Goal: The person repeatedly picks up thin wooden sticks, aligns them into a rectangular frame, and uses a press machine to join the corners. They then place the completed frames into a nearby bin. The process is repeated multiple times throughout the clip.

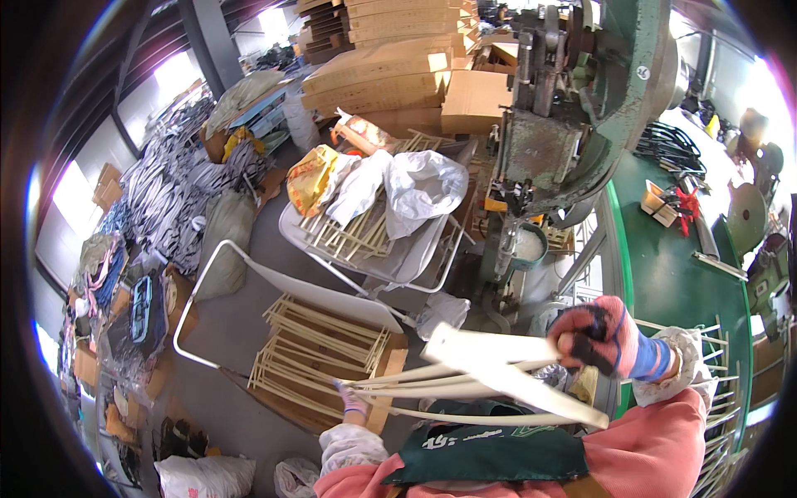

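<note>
My right hand (594, 336), in a pink, black and blue glove, is closed round one end of several long cream-coloured rods (465, 387). My gloved left hand (354, 405) grips their other end, its fingers partly hidden. Slanting across the rods is a broad pale flat strip (515, 378), blurred by motion; how it is held I cannot make out. Just beyond my left hand, a stack of similar cream rods (320, 344) lies in crossed layers on brown cardboard (388, 378).
A white-framed chair (324, 290) lies beside the stack. Another white seat (415, 261) bears rods and plastic bags (423, 183). A green press machine (573, 124) stands ahead to the right, next to a green table (672, 274). Cartons (382, 75) rise behind; grey bundles (178, 174) lie left.
</note>
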A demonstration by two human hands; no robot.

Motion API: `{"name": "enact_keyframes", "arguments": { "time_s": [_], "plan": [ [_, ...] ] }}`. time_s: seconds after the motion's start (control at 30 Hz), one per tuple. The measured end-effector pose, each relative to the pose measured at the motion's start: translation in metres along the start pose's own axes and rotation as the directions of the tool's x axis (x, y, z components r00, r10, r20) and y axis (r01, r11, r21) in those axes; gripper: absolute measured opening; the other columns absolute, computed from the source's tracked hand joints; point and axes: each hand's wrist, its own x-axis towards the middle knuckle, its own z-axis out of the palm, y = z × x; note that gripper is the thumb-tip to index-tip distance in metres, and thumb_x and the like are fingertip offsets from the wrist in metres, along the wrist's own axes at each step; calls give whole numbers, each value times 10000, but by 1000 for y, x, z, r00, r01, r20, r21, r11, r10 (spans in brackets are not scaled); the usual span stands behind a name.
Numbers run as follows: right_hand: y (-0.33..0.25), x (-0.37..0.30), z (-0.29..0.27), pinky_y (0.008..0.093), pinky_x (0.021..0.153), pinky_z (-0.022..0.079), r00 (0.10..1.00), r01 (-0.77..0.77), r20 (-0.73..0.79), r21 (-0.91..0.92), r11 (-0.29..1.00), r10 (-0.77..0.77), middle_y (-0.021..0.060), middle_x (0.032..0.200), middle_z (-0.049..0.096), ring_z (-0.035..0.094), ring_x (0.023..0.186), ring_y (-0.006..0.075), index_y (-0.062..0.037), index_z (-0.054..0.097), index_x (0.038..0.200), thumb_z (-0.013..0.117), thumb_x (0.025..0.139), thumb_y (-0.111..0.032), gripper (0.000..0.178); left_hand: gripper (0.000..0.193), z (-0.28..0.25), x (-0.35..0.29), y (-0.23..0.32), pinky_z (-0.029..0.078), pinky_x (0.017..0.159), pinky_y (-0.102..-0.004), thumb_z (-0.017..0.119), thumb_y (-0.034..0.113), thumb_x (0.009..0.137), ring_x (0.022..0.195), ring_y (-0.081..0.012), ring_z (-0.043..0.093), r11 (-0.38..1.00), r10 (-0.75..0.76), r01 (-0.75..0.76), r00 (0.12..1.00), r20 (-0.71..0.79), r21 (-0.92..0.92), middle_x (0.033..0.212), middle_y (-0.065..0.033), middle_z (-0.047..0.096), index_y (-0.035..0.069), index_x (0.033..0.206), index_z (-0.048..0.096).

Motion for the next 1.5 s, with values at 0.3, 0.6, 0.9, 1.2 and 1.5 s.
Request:
{"name": "enact_keyframes", "arguments": {
  "time_s": [0.3, 0.6, 0.9, 1.2, 1.5],
  "plan": [
    [156, -20, -32, 302, 608, 456, 954, 37, -256, 616, 787, 155, 56, 881, 527, 486, 645, 114, -27, 527, 1078, 726, 755, -386, 522, 577, 126, -172, 203, 403, 501, -281, 448, 649, 864, 528, -126, 426, 234, 903, -440, 429, -26, 867, 592, 11, 430, 109, 668, 505],
    [261, 23, 1, 421, 933, 435, 993, -106, 114, 799, 592, 24, 111, 1018, 556, 577, 1011, 283, -21, 453, 1208, 617, 841, -458, 593, 760, 195, -384, 286, 467, 574, -375, 307, 696, 874, 549, -249, 535, 8, 977, 392, 191, -91, 920, 598, -127, 498, -6, 694, 539],
    [319, 80, 45, 518, 951, 426, 936, -320, 211, 840, 439, 281, 172, 959, 601, 595, 974, 356, 34, 502, 1163, 508, 923, -365, 466, 358, 159, -337, 325, 463, 601, -420, 444, 286, 875, 629, -330, 581, -458, 888, 726, 406, 217, 513, 627, -167, 575, -28, 876, 617],
    [423, 120, 108, 536, 670, 551, 699, -704, 64, -116, 701, 712, 162, 709, 591, 634, 657, 381, 13, 529, 919, 543, 830, -37, 103, 679, 66, -100, 319, 472, 686, -418, 370, 608, 894, 791, -365, 628, -3, 813, 376, 540, -217, 927, 792, -199, 658, 3, 852, 676],
    [516, 164, 245, 657, 549, 516, 539, -728, 65, 538, 426, 840, 221, 617, 564, 624, 584, 421, -7, 478, 813, 552, 735, 64, 128, 910, -78, 50, 220, 191, 1095, -511, 718, 478, 711, 1297, -345, 331, 927, 294, 69, 478, -828, 369, 1404, -200, 370, -12, 1374, 332]
  ]
}}
